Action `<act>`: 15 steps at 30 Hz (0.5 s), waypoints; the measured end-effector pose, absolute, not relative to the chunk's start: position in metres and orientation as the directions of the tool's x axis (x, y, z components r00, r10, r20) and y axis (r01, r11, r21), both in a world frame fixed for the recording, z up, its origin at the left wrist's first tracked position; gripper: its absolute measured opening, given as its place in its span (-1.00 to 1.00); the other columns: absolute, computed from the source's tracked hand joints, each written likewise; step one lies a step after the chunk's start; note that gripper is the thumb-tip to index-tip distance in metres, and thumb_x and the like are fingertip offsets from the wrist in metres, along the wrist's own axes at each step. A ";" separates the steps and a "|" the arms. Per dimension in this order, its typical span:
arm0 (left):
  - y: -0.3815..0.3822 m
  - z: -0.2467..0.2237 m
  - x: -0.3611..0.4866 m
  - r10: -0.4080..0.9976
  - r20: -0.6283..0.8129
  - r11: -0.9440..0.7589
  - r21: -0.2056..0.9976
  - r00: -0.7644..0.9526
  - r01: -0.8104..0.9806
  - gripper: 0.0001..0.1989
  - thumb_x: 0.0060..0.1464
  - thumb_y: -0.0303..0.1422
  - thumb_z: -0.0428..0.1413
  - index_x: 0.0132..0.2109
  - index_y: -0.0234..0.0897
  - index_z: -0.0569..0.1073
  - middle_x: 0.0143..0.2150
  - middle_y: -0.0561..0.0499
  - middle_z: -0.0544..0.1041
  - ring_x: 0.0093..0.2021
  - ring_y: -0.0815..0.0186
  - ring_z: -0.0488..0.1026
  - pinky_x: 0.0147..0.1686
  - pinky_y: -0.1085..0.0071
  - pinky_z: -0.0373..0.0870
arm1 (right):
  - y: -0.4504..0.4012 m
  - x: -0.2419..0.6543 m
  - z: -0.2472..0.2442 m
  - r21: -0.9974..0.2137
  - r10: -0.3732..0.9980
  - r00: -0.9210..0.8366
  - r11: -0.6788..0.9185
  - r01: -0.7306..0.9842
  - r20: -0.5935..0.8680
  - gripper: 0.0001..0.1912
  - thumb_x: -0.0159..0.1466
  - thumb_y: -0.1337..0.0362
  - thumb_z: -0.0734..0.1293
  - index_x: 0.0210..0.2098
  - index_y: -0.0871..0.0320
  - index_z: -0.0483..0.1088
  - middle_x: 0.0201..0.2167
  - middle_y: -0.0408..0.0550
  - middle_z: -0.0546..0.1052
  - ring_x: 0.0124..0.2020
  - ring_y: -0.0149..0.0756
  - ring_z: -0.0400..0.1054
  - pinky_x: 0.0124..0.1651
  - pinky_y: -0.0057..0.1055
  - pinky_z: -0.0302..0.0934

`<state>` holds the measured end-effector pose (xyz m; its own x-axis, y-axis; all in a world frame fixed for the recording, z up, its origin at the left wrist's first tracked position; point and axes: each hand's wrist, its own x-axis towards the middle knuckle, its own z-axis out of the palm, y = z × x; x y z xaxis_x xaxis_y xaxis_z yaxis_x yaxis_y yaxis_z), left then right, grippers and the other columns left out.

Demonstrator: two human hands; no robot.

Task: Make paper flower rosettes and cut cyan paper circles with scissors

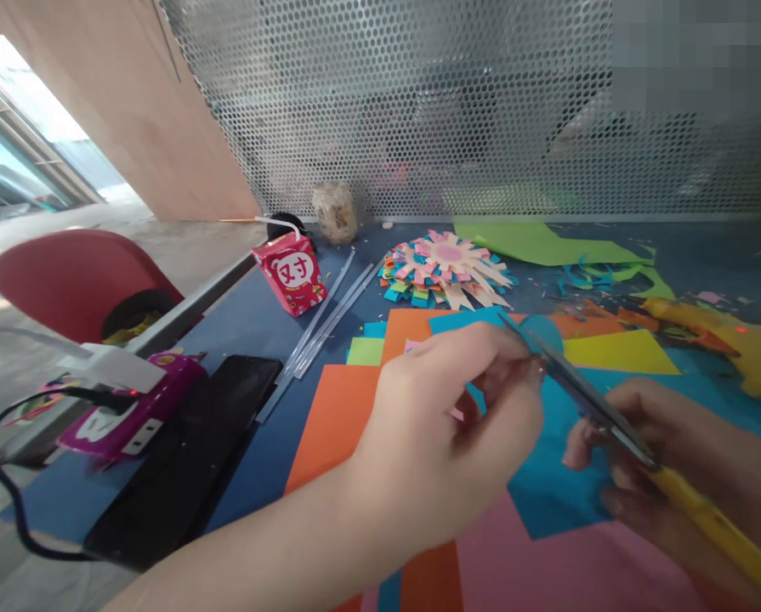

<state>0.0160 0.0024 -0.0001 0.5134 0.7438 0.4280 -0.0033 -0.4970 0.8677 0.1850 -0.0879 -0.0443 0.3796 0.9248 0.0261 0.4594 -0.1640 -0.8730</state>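
Observation:
My left hand (450, 416) is closed in a pinch on a small round piece of blue paper (539, 330), its fingertips close to the blades. In my right hand (673, 450) is a pair of scissors (590, 404) with yellow handles. Their blades point up and left, slightly apart, at the blue paper piece. Beneath both hands lie overlapping coloured sheets: orange paper (338, 408), blue paper (565, 484), pink paper (559, 561) and a yellow piece (622, 351).
Layered fringed paper flowers (447, 263) lie behind my hands. Clear glue sticks (329, 319), a red drink carton (291, 276), a black phone (182, 463) and a purple power strip (131, 416) are on the left. A yellow glue gun (737, 340) lies right. A perforated metal panel (418, 110) stands behind.

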 end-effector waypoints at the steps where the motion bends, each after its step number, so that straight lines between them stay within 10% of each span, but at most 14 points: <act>1: 0.003 0.001 0.016 0.750 0.423 -0.490 0.872 0.509 -0.003 -0.88 0.14 -0.46 0.02 -0.38 -0.24 0.31 -0.51 0.11 0.36 -0.51 0.44 0.37 -0.58 0.52 0.32 | -0.088 0.187 -0.044 -0.896 0.929 0.369 -0.173 0.410 -0.010 -0.60 -0.06 -0.23 0.39 -0.48 -0.09 0.30 -0.55 -0.24 0.38 -0.60 -0.31 0.31 -0.55 -0.44 0.28; 6: 0.002 0.002 0.018 0.822 0.301 -0.304 0.950 0.484 -0.073 -0.86 0.15 -0.34 0.04 -0.38 -0.24 0.33 -0.48 0.08 0.35 -0.52 0.41 0.37 -0.71 0.53 0.27 | -0.082 0.216 -0.049 -0.924 0.934 0.158 -0.344 0.166 -0.320 -0.60 0.04 -0.23 0.32 -0.54 -0.05 0.46 -0.58 -0.10 0.44 -0.58 -0.22 0.34 -0.51 -0.36 0.34; 12: 0.006 0.004 0.018 0.839 0.420 -0.370 0.907 0.346 -0.202 -0.73 0.06 -0.48 0.15 -0.12 -0.14 0.29 -0.26 0.07 0.40 -0.38 0.41 0.40 -0.64 0.56 0.35 | -0.081 0.209 -0.041 -0.895 0.948 0.318 -0.172 0.412 -0.036 -0.78 -0.12 0.06 0.47 -0.51 -0.10 0.39 -0.60 -0.25 0.36 -0.66 -0.37 0.23 -0.64 -0.51 0.22; 15: 0.011 0.005 0.014 0.752 0.533 -0.533 0.838 0.388 -0.118 -0.73 0.10 -0.52 0.10 -0.05 -0.15 0.41 -0.13 0.01 0.42 -0.31 0.42 0.37 -0.53 0.56 0.41 | -0.081 0.210 -0.040 -0.913 0.974 0.119 -0.221 0.342 -0.191 -0.74 -0.14 -0.01 0.51 -0.52 -0.08 0.47 -0.58 -0.15 0.44 -0.64 -0.30 0.31 -0.64 -0.47 0.30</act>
